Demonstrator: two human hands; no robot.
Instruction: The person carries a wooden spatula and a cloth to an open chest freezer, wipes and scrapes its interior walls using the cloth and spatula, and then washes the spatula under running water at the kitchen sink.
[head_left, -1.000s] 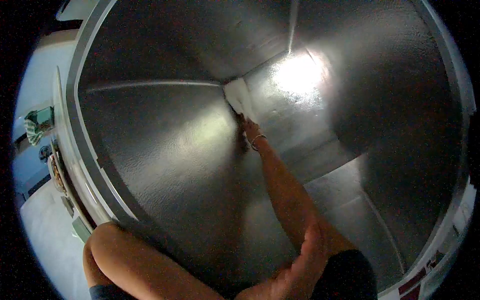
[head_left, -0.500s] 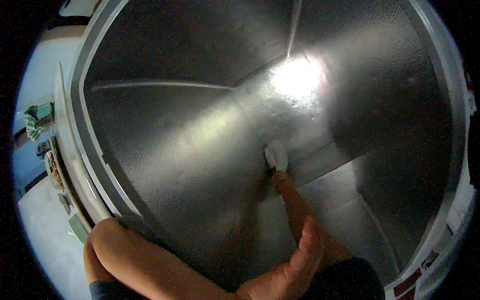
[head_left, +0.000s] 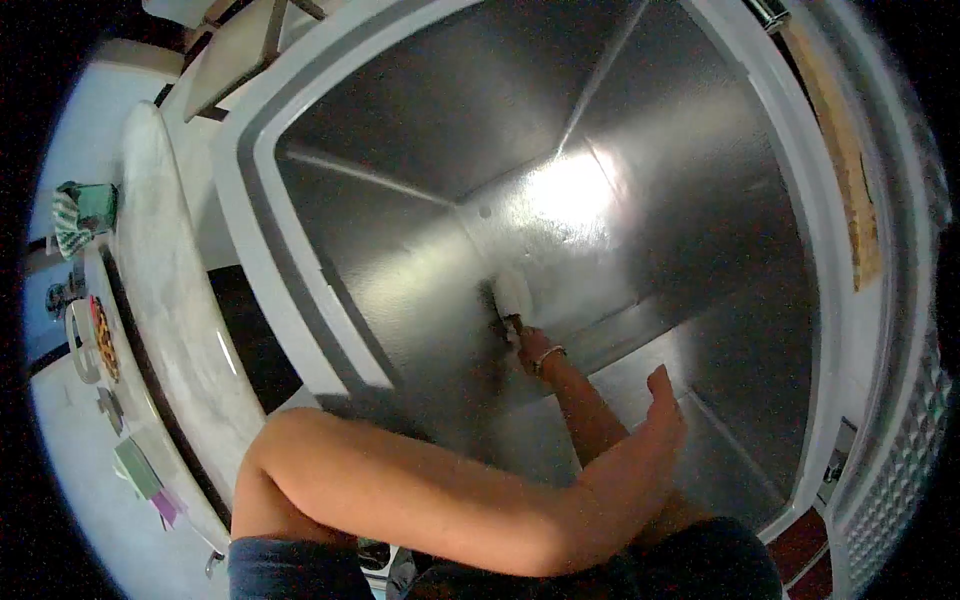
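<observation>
My right arm reaches down into a deep metal-lined chest (head_left: 720, 200), which looks like a chest freezer. My right hand (head_left: 533, 345), with a bracelet at the wrist, is closed on a small whitish thing (head_left: 514, 292) with a brownish part near the fingers. Whether it is a cloth or a brush I cannot make out. It is low against the shiny lining. My left arm crosses in front of me. Across the right forearm in view, my left hand (head_left: 645, 435) is open, thumb raised, holding nothing; I cannot tell if it touches that arm.
A pale raised rim (head_left: 300, 290) surrounds the chest. At left are a whitish rounded slab (head_left: 180, 260), a green container with a striped cloth (head_left: 75, 225), and a green box (head_left: 137, 467). A wooden strip (head_left: 850, 190) and a textured panel (head_left: 900, 480) lie at right.
My view has shifted back, showing more rim and surroundings. The whitish thing and my right hand appear slightly further left. My left hand has risen in view, thumb now apart.
</observation>
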